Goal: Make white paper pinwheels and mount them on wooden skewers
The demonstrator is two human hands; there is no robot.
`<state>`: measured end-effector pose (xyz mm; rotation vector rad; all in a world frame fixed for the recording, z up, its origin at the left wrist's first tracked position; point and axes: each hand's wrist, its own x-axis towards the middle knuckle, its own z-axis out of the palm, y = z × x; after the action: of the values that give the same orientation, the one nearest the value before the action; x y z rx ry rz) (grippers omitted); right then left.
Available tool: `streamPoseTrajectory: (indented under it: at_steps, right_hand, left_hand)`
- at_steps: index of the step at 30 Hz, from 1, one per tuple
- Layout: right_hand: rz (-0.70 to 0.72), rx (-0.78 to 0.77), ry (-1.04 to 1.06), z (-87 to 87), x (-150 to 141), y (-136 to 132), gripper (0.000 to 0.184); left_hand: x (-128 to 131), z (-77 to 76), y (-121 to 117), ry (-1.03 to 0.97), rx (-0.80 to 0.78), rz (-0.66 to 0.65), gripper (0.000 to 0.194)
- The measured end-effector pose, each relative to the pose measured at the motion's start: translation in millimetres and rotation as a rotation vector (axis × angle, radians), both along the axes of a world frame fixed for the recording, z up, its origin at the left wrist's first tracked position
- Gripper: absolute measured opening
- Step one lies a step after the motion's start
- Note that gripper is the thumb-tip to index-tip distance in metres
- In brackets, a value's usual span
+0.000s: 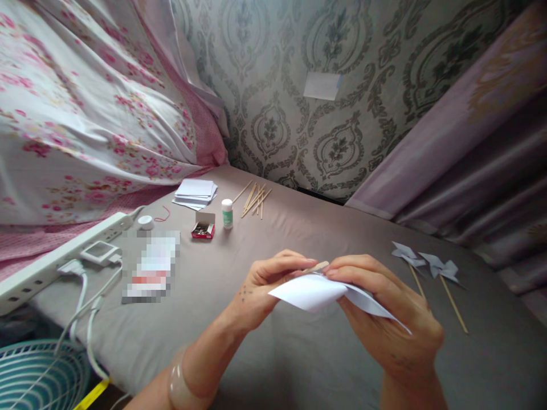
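Folded white paper, curled like a paper pinwheel, is held up between both hands above the cloth-covered surface. My left hand is closed, its fingertips pinching a pale wooden stick at the paper's upper edge. Most of that stick is hidden. My right hand is closed on the paper's right side, fingers over the top and thumb below. Its fingertips meet the end of the stick. To the right of this hand lie two pinwheels on sticks, one nearer and one farther right.
Several wooden sticks lie beyond a white-and-green bottle. Left of it stand a red box of small metal pieces and a paper stack. A power strip with cables runs along the left edge, above a fan.
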<state>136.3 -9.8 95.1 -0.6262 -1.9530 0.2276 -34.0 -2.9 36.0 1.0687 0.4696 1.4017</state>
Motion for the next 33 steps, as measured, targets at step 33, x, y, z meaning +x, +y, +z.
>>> streamPoseTrajectory:
  at_steps: [33]
  right_hand:
    - [0.007, 0.023, -0.025, 0.3, 0.2, -0.5, 0.034]
  left_hand:
    - [0.1, 2.5, -0.3, 0.011, 0.023, -0.032, 0.016]
